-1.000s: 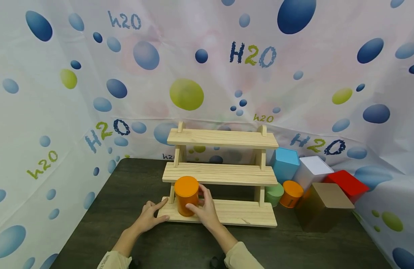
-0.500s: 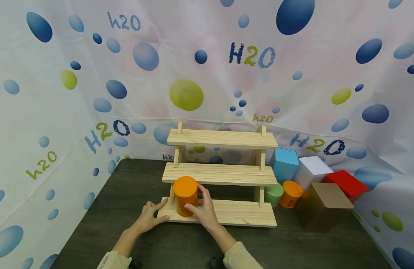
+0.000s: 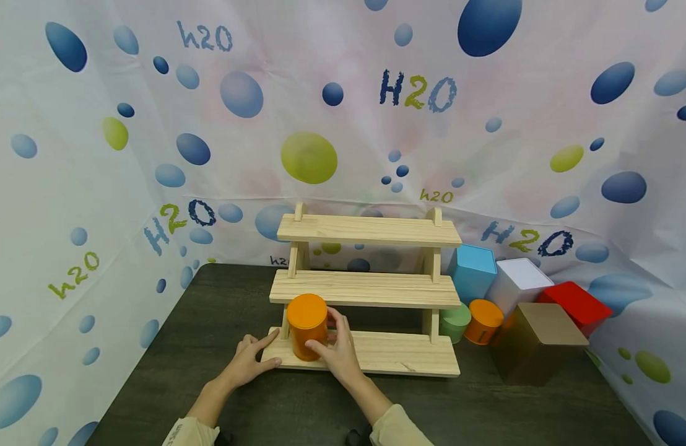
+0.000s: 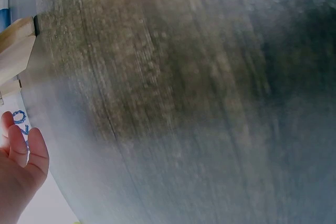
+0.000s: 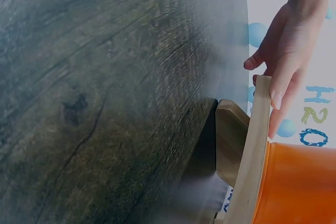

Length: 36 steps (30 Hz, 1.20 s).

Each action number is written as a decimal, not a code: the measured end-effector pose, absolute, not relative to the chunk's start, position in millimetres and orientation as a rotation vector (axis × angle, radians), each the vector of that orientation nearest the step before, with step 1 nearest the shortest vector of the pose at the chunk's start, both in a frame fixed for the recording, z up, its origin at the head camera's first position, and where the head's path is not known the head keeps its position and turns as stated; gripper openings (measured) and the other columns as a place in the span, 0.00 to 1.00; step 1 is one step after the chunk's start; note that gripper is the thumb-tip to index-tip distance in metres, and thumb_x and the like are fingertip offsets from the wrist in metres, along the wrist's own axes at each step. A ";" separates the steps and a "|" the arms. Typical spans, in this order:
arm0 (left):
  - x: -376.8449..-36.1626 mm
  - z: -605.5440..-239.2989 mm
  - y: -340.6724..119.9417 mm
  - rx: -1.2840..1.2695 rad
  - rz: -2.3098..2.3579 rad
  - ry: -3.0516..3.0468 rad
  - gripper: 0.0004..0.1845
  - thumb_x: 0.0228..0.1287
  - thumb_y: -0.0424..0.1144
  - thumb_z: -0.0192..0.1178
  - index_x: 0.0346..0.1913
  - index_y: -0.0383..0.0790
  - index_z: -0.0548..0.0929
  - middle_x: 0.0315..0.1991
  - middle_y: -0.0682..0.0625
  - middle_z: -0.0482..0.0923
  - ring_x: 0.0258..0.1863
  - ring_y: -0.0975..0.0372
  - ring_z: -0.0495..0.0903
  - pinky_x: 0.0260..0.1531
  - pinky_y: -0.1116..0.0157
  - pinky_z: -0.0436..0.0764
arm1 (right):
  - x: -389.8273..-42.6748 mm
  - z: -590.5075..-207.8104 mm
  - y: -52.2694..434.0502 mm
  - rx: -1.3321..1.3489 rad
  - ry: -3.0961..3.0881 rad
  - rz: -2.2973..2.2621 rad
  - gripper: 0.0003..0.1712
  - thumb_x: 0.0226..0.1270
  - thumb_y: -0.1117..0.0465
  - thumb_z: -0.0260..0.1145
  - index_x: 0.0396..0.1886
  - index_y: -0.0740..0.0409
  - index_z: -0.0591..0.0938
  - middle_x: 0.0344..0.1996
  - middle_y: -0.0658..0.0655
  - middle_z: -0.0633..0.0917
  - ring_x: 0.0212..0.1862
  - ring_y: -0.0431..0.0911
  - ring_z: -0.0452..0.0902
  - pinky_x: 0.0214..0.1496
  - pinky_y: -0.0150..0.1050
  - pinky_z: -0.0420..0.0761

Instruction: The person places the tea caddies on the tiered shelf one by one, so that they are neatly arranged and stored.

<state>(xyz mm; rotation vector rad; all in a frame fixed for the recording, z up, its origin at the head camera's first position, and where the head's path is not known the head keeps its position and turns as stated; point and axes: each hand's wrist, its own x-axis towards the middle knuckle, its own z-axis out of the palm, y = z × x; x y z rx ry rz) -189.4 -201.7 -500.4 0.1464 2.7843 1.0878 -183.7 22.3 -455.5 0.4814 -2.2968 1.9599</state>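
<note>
An orange cylinder with a flat lid stands upright on the left part of the lowest tier of a three-tier wooden shelf. My right hand holds the cylinder from its right side, thumb across the front and fingers round the far side. At the left end of that tier, my left hand grips the board's corner, with thumb and index finger spread along its edges. The right wrist view shows the left hand at the board's end, close to the orange cylinder.
Right of the shelf are a green cylinder, a smaller orange cylinder, a blue box, a white box, a red box and a brown box. A patterned curtain hangs behind the dark table.
The orange cylinder has slid very slightly to the left on the lowest tier with my right hand on it. My left hand stays at the board's corner.
</note>
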 end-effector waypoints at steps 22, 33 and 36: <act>-189.1 -499.8 -202.0 0.140 1.082 2.775 0.39 0.53 0.49 0.67 0.67 0.42 0.66 0.35 0.45 0.59 0.36 0.55 0.56 0.34 0.62 0.55 | -197.6 -488.0 35.5 0.504 -2.248 2.007 0.41 0.56 0.61 0.70 0.67 0.60 0.62 0.56 0.63 0.69 0.56 0.54 0.67 0.57 0.51 0.70; -189.0 -499.0 -201.9 0.154 1.099 2.775 0.39 0.53 0.48 0.67 0.67 0.42 0.66 0.35 0.45 0.59 0.35 0.55 0.55 0.34 0.62 0.55 | -199.8 -487.3 64.5 0.434 -2.222 2.050 0.39 0.58 0.67 0.67 0.67 0.63 0.60 0.59 0.65 0.68 0.58 0.60 0.63 0.59 0.51 0.67; -188.8 -499.4 -201.8 0.155 1.105 2.774 0.39 0.53 0.48 0.67 0.67 0.42 0.66 0.35 0.45 0.59 0.35 0.55 0.56 0.34 0.62 0.55 | -199.8 -489.3 73.0 0.408 -2.225 2.037 0.38 0.58 0.68 0.66 0.67 0.63 0.60 0.58 0.67 0.67 0.58 0.59 0.64 0.59 0.50 0.67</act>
